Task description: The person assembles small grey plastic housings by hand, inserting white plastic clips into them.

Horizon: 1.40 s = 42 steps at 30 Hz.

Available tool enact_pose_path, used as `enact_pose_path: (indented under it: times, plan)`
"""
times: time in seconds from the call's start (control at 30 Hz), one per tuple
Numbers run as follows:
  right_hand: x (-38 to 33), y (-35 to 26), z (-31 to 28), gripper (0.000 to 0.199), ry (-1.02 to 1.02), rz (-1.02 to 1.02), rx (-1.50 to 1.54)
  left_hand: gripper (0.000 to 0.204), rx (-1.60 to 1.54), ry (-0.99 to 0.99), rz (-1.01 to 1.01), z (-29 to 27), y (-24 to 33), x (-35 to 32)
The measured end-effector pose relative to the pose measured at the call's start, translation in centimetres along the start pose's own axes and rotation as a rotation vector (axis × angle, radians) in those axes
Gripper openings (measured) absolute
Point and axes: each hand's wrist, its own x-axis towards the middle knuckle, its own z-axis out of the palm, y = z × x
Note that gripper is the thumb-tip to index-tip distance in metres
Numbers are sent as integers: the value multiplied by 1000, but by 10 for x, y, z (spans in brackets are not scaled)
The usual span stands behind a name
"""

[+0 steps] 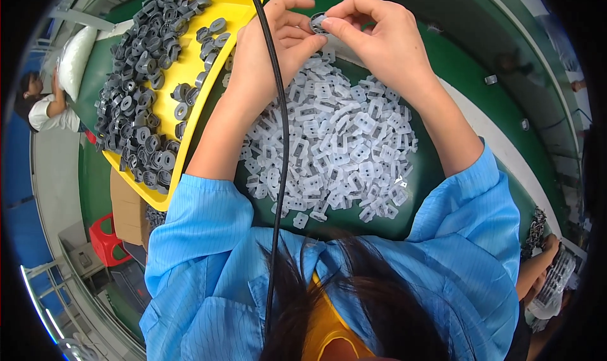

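Both hands meet at the far middle, over a pile of translucent white plastic pieces (pixel 341 139). Between their fingertips is a small dark grey round plastic part (pixel 318 25), with a pale piece at its upper side. My left hand (pixel 275 44) holds this part from the left with thumb and bent fingers, its index finger raised. From the right, my right hand (pixel 389 41) pinches at it with thumb and index finger. Fingertips hide much of the part, so I cannot tell whether the pale piece is seated in it.
A yellow tray (pixel 218 76) heaped with dark grey round parts (pixel 136 108) stands at the left. A black cable (pixel 281 139) hangs across the view. A white conveyor edge (pixel 506 139) curves along the right. Other people (pixel 50 111) work at both sides; a red stool (pixel 107 241) stands lower left.
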Motion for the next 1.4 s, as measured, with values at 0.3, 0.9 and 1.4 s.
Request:
enact_pose_path:
  times: [0.3,0.9,1.4]
  plan:
    - [7,14,3,20,-64,159,305,36,274,72,268,5,-1,4]
    - [18,5,-26,11,-412,438,573,37,540,15,587,-5,-2,2]
    - [23,66,-23,17,-93,341,179,33,768,-25,189,-52,0,23]
